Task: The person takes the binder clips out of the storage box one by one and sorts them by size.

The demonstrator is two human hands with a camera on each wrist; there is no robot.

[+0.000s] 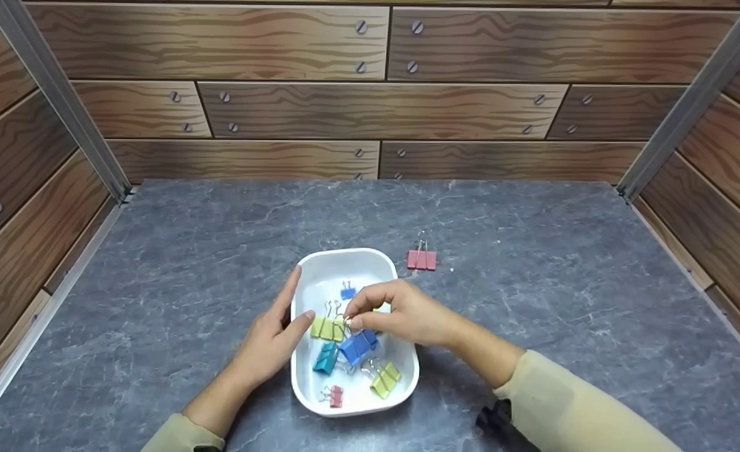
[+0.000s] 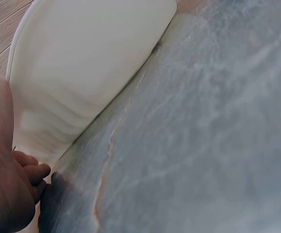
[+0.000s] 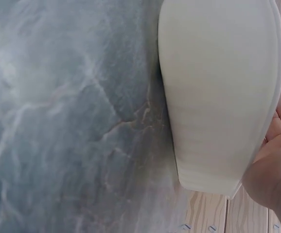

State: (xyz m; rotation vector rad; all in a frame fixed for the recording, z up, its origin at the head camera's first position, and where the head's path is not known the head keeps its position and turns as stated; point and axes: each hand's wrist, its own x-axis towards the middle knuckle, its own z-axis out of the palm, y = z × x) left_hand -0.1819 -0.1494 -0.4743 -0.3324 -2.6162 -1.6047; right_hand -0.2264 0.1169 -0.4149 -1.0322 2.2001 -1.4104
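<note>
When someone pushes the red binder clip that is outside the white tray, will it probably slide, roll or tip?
The red binder clip will probably slide rather than roll, because its body has straight edges. It is likely light, being small next to the right hand. Its wire handles stick out, so they may snag a little.

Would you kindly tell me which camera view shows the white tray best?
The head view, because it looks down into the white tray, showing its floor and most of its rim. The left and right wrist views each show mainly its outer wall.
</note>
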